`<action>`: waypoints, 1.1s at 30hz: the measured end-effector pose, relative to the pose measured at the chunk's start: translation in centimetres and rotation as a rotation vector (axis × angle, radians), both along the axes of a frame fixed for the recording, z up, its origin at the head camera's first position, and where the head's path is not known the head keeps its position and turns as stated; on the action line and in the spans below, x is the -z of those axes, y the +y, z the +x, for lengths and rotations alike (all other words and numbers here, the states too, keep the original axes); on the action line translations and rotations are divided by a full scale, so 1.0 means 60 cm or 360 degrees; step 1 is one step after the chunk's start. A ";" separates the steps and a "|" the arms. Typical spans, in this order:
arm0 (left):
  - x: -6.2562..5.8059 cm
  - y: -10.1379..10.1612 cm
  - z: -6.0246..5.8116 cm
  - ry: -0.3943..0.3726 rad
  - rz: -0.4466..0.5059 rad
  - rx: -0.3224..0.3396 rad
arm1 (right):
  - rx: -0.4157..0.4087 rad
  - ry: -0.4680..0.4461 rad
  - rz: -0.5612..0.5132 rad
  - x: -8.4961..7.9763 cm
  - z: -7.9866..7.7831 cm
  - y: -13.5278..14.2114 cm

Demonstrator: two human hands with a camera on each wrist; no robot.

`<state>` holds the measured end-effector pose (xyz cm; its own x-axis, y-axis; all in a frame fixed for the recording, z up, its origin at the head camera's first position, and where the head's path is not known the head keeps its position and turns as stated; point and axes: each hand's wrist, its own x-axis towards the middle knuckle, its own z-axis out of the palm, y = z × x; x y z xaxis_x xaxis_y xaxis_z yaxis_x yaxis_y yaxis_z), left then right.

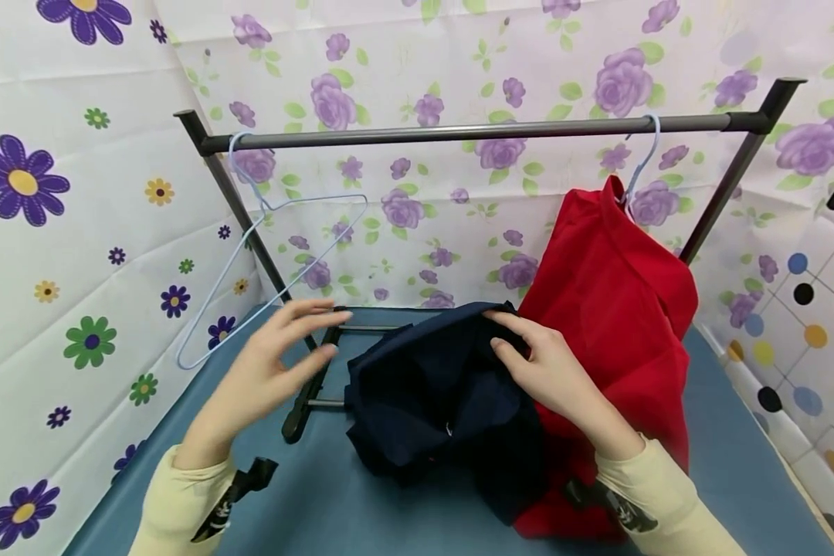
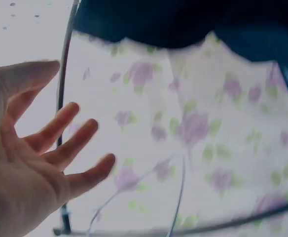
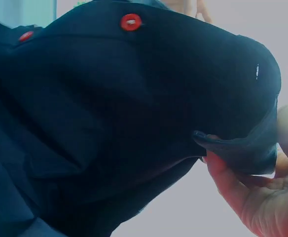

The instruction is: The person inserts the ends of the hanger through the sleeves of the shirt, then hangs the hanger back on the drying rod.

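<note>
A dark navy garment [image 1: 424, 386] with red buttons [image 3: 130, 22] is bunched up in front of the rack. My right hand [image 1: 556, 371] pinches its upper edge at the right; in the right wrist view, the fingers of that hand [image 3: 255, 195] grip a folded-over border of the cloth. To the left of the garment, my left hand [image 1: 271, 367] is raised with its fingers spread, holding nothing. Behind it, a light blue hanger [image 1: 320, 198] hangs bare from the left end of the rail. The left wrist view also shows the left hand [image 2: 40, 148] apart from the cloth.
A dark metal rack [image 1: 424, 135] spans the back of the blue-covered table [image 1: 306, 502]. Toward its right end a red garment [image 1: 611, 301] hangs on another light blue hanger [image 1: 645, 158], its lower part reaching the table. Flower-patterned sheets [image 1: 403, 69] enclose the space.
</note>
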<state>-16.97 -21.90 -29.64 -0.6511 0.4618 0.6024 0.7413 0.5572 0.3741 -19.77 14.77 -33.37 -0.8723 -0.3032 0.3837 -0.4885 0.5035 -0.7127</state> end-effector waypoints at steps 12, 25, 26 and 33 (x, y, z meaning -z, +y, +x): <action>-0.065 -0.107 0.025 0.0332 0.0221 -0.0680 | 0.0024 -0.0033 -0.0002 0.005 -0.003 0.007; -0.044 -0.171 -0.014 -0.0785 0.0084 -0.0761 | 0.0040 0.0051 -0.0055 0.019 -0.005 0.005; -0.043 -0.173 -0.020 -0.0883 0.0126 -0.0710 | 0.0041 0.0046 -0.0058 0.020 -0.005 0.005; -0.047 -0.186 -0.041 -0.1286 0.0164 -0.0545 | 0.0043 0.0041 -0.0078 0.030 -0.003 0.001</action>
